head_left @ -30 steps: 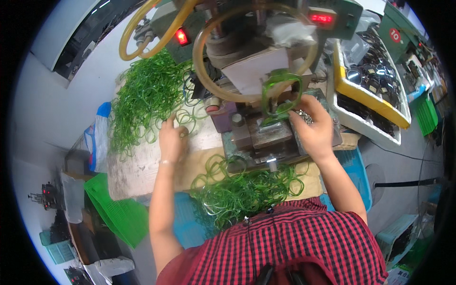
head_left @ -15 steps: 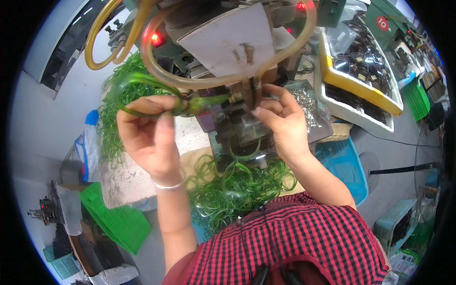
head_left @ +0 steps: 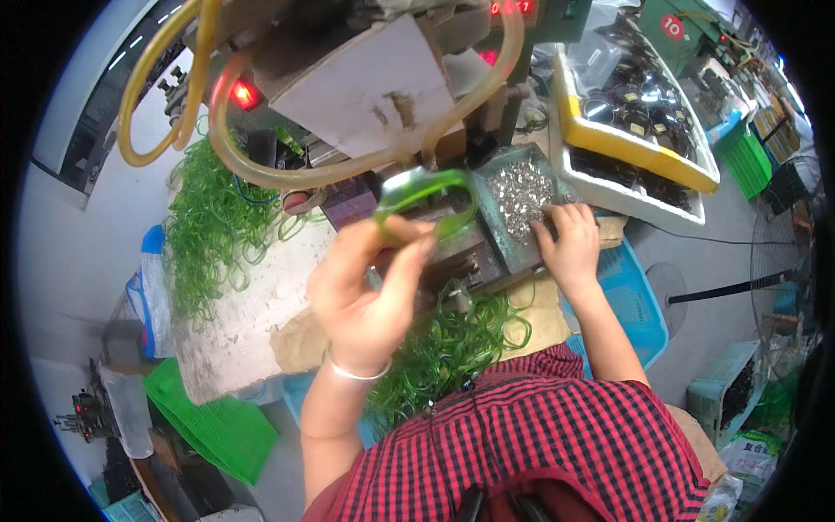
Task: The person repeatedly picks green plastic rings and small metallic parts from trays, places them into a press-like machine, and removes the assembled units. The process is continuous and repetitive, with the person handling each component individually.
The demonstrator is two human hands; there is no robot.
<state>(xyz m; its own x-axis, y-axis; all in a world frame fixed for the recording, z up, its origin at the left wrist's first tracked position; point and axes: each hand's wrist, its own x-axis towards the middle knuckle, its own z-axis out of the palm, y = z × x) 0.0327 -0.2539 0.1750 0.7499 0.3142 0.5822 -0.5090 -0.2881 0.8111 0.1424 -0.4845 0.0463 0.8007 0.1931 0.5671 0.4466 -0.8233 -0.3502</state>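
My left hand (head_left: 370,291) pinches a translucent green plastic loop (head_left: 454,228) between thumb and fingers, in front of the machine; the loop is blurred. Over the right edge of a metal tray (head_left: 515,250), my right hand (head_left: 571,248) rests with its thumb and fingers apart. Small shiny metal pieces (head_left: 522,196) fill the tray, and the right fingertips are at their edge. Below my left hand lies a pile of similar green loops (head_left: 461,339). The machine's working part is partly hidden behind my left hand and the held loop.
A larger heap of green loops (head_left: 213,217) covers the left of the worktable (head_left: 230,348). Yellowish hoses (head_left: 291,178) curve before a white board (head_left: 370,87) on the machine. A foam box (head_left: 639,143) of dark round parts stands right, above a blue basket (head_left: 632,287).
My right hand has left the machine and moved right to the tray of metal pieces. My left hand has swung right and nearer with the green loop. The view has shifted slightly.
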